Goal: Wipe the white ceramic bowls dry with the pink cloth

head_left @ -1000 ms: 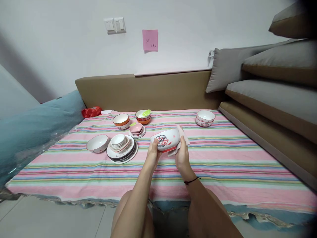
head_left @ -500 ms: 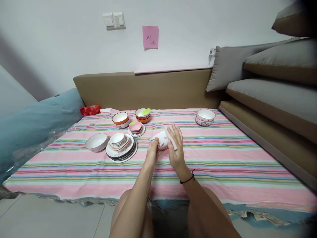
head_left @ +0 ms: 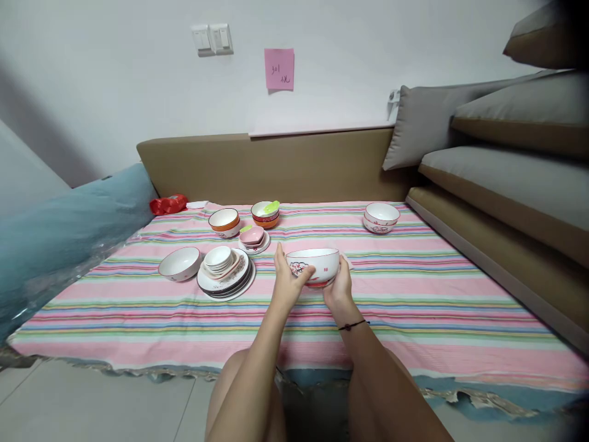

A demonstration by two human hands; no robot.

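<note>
A white bowl (head_left: 317,261) with a thin red rim and red flower pattern is held nearly upright above the striped cloth. On its left side, my left hand (head_left: 289,279) grips it, thumb across the outer wall. My right hand (head_left: 339,285) supports the right side and underside; its fingers are partly hidden. A bit of pale cloth (head_left: 348,262) shows beside the right fingers, mostly hidden, and whether they still pinch it I cannot tell. To the left are a single white bowl (head_left: 179,265) and a stack of plates (head_left: 225,283) topped with small white bowls (head_left: 218,258).
Farther back are orange-and-white bowls (head_left: 224,221), red and orange bowls (head_left: 265,215) with a green item (head_left: 272,207), and pink dishes (head_left: 251,236) on small plates. Two nested white bowls (head_left: 381,216) stand at right. Stacked cushions (head_left: 506,178) edge the right side.
The bowl has turned from tilted on its side to nearly upright. My right hand has moved from its rim, where it held the pale cloth, to the right side and underside.
</note>
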